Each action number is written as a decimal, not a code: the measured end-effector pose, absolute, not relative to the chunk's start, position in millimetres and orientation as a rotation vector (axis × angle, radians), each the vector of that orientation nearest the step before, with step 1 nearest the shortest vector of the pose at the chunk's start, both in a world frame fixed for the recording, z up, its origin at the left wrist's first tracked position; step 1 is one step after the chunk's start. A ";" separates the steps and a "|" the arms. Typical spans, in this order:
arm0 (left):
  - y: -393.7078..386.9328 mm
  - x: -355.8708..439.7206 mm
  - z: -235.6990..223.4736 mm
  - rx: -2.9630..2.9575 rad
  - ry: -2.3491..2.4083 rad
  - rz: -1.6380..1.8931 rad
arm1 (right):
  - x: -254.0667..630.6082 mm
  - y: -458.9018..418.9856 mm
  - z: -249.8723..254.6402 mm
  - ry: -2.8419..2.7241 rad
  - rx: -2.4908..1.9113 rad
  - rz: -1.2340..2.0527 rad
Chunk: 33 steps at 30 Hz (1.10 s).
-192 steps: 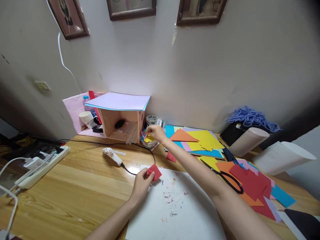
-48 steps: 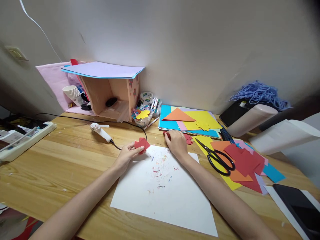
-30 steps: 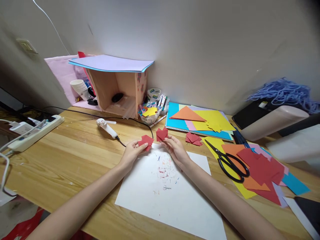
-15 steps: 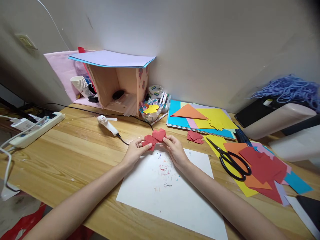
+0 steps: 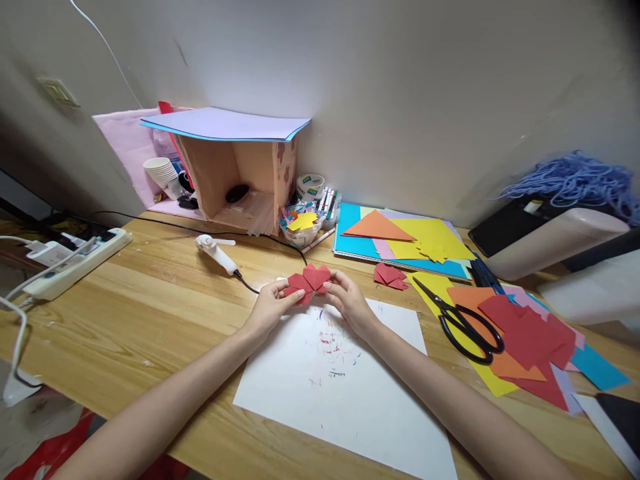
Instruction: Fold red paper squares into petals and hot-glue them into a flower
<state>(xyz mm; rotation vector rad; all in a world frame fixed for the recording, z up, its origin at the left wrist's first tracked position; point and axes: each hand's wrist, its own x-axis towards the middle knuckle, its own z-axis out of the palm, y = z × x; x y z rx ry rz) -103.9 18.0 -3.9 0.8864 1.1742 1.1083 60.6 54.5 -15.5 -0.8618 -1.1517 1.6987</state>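
Red folded paper hearts, joined edge to edge, are held up between my two hands. My left hand pinches the left piece, thumb on top. The right edge is gripped by my right hand, with thumb and fingertips at the paper. Beneath my hands lies a white sheet marked with coloured smears. Another red folded paper piece rests on the table, right of my right hand. Black-handled scissors lie on coloured paper farther right.
A white glue gun with a black cord lies left of my hands. Behind stand a cardboard box and a tub of scraps. Coloured sheets are stacked at the back; red offcuts spread at right. A power strip sits at left.
The red hearts have come down slightly and lie flatter, closer together. My right fingers have shifted along the right edge. Both hands still hold the paper.
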 end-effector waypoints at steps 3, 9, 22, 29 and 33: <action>17.4 -102.1 -2.2 0.887 1.172 1.085 | 60.2 53.4 -15.8 -1.181 -0.901 1.603; 17.1 -99.7 -2.3 0.928 1.131 1.060 | 57.1 49.8 -18.1 -1.048 -0.944 1.641; 16.5 -98.5 -0.9 0.960 1.140 1.040 | 57.3 48.8 -19.1 -0.983 -0.950 1.611; 17.7 -97.7 -1.7 0.950 1.147 1.036 | 57.2 48.6 -21.4 -1.041 -0.955 1.636; 17.6 -98.0 -1.8 0.961 1.151 1.033 | 56.7 48.1 -18.6 -1.055 -0.962 1.643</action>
